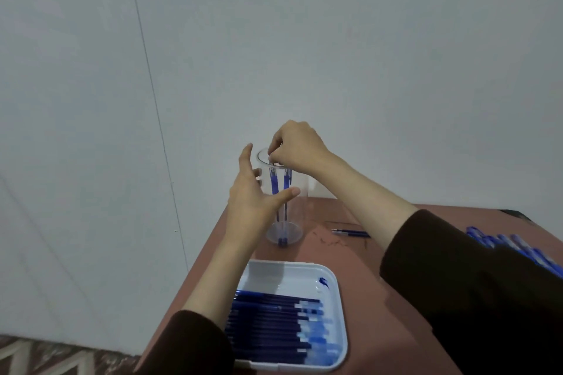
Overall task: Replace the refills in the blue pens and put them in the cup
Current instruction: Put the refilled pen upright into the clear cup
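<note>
The person is dropping a refilled pen (274, 184) into the cup (299, 210), so the placing step is nearly finishing for this one. The right hand (297, 149) is hovering over the rim with fingers curled, seemingly pinching the pen's top end. The left hand (253, 201) is spreading wide around the cup, thumb lying across the front wall and fingers showing through from the far side, bracing rather than gripping. The cup is standing upright near the tabletop's (359, 268) far corner; it is tall, clear, thin-walled plastic, likely tippy, and a second pen (286, 186) is already leaning inside. Next, the pinch needs loosening so the pen is sliding down without knocking the cup, then a hand is probably going for the loose pen (352, 233) lying beside the cup or the heap of pens (515, 248) at the right. A white, glossy, round-cornered tray (283, 280) is holding slim dark-blue refills (268, 323) in a row.
</note>
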`<state>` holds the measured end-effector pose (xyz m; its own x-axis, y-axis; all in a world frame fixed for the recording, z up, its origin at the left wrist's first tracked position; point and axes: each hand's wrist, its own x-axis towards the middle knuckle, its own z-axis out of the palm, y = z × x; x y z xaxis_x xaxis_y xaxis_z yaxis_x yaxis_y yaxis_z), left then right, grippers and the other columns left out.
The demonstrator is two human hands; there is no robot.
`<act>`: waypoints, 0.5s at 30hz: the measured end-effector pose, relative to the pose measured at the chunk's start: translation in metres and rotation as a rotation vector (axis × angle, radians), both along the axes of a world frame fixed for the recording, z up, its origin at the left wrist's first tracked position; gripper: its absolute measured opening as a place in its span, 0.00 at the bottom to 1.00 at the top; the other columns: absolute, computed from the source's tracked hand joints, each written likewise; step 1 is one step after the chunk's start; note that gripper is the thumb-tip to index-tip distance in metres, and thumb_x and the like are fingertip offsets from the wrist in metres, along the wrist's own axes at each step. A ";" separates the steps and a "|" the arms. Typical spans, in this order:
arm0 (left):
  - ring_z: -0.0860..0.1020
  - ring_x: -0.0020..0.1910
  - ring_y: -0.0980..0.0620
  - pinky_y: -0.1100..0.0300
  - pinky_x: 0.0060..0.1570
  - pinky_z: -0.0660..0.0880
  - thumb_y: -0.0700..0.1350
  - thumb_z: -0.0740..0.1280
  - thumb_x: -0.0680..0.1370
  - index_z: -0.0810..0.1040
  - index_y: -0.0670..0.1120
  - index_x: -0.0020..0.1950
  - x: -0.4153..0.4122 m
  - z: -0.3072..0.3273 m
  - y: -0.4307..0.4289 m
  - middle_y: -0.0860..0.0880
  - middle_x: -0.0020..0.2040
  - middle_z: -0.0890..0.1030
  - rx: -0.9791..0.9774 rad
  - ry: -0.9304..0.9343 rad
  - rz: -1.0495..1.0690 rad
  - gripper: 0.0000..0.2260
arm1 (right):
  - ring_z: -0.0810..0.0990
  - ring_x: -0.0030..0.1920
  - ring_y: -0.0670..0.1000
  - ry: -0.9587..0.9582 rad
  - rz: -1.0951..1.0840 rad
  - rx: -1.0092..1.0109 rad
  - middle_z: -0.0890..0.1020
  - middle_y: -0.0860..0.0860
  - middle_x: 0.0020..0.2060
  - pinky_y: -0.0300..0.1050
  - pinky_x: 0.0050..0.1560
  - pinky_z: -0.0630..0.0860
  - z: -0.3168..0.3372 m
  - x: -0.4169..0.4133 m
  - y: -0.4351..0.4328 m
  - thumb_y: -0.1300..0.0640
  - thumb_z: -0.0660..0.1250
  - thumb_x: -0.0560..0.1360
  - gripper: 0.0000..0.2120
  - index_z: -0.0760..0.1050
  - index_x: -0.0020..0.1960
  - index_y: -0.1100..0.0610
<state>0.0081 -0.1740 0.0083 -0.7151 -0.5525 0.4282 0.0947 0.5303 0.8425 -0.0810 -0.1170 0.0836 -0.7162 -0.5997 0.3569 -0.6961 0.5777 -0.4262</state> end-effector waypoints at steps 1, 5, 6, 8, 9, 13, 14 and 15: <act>0.74 0.59 0.49 0.53 0.58 0.73 0.50 0.78 0.65 0.51 0.54 0.76 0.000 0.000 0.000 0.43 0.65 0.73 0.001 0.001 0.002 0.48 | 0.81 0.47 0.55 0.027 -0.014 0.017 0.83 0.54 0.44 0.45 0.46 0.78 0.001 0.000 0.000 0.66 0.65 0.70 0.10 0.82 0.47 0.60; 0.74 0.59 0.49 0.56 0.57 0.72 0.50 0.78 0.65 0.52 0.54 0.76 0.000 0.000 0.001 0.44 0.65 0.72 0.009 -0.005 0.005 0.47 | 0.77 0.44 0.54 0.099 -0.016 0.035 0.77 0.52 0.44 0.44 0.41 0.73 0.003 0.003 0.004 0.67 0.63 0.71 0.11 0.79 0.52 0.61; 0.74 0.60 0.49 0.56 0.57 0.72 0.50 0.78 0.65 0.51 0.54 0.76 0.000 0.001 0.001 0.44 0.65 0.72 0.014 -0.006 0.006 0.47 | 0.75 0.43 0.54 0.102 -0.011 0.021 0.75 0.52 0.43 0.42 0.39 0.69 0.003 0.003 0.005 0.68 0.63 0.72 0.12 0.79 0.52 0.60; 0.74 0.60 0.49 0.55 0.58 0.72 0.50 0.78 0.66 0.51 0.54 0.76 0.001 0.001 0.002 0.44 0.66 0.72 0.019 -0.012 0.008 0.47 | 0.73 0.41 0.53 0.104 -0.012 -0.020 0.74 0.50 0.41 0.41 0.37 0.67 0.002 0.003 0.007 0.68 0.62 0.71 0.12 0.79 0.51 0.59; 0.74 0.61 0.48 0.54 0.59 0.72 0.50 0.78 0.66 0.51 0.54 0.76 0.001 0.002 0.002 0.44 0.66 0.72 0.016 -0.016 0.010 0.47 | 0.74 0.41 0.52 0.100 -0.010 -0.039 0.74 0.49 0.39 0.41 0.38 0.68 0.001 0.003 0.008 0.68 0.62 0.71 0.12 0.79 0.50 0.59; 0.72 0.63 0.48 0.50 0.61 0.72 0.51 0.77 0.67 0.51 0.53 0.76 0.000 0.002 0.003 0.44 0.67 0.71 -0.012 -0.041 0.021 0.46 | 0.76 0.41 0.50 0.068 0.052 -0.125 0.73 0.44 0.32 0.44 0.41 0.74 -0.001 0.002 0.015 0.67 0.62 0.71 0.11 0.81 0.46 0.57; 0.71 0.65 0.48 0.50 0.62 0.71 0.51 0.77 0.67 0.51 0.53 0.76 0.000 0.003 0.003 0.44 0.68 0.70 -0.023 -0.051 0.026 0.46 | 0.76 0.41 0.49 0.069 0.081 -0.158 0.75 0.44 0.33 0.44 0.43 0.75 -0.002 0.003 0.018 0.66 0.62 0.72 0.10 0.81 0.46 0.57; 0.69 0.67 0.47 0.49 0.64 0.70 0.51 0.76 0.67 0.50 0.53 0.76 0.001 0.003 0.005 0.44 0.69 0.69 -0.039 -0.061 0.036 0.46 | 0.76 0.41 0.48 0.078 0.106 -0.188 0.77 0.46 0.35 0.45 0.45 0.75 -0.004 0.004 0.022 0.64 0.63 0.73 0.09 0.81 0.47 0.55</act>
<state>0.0093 -0.1693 0.0114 -0.7205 -0.5623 0.4058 0.0237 0.5649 0.8248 -0.0765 -0.0947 0.0797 -0.6183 -0.5879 0.5216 -0.7840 0.4145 -0.4621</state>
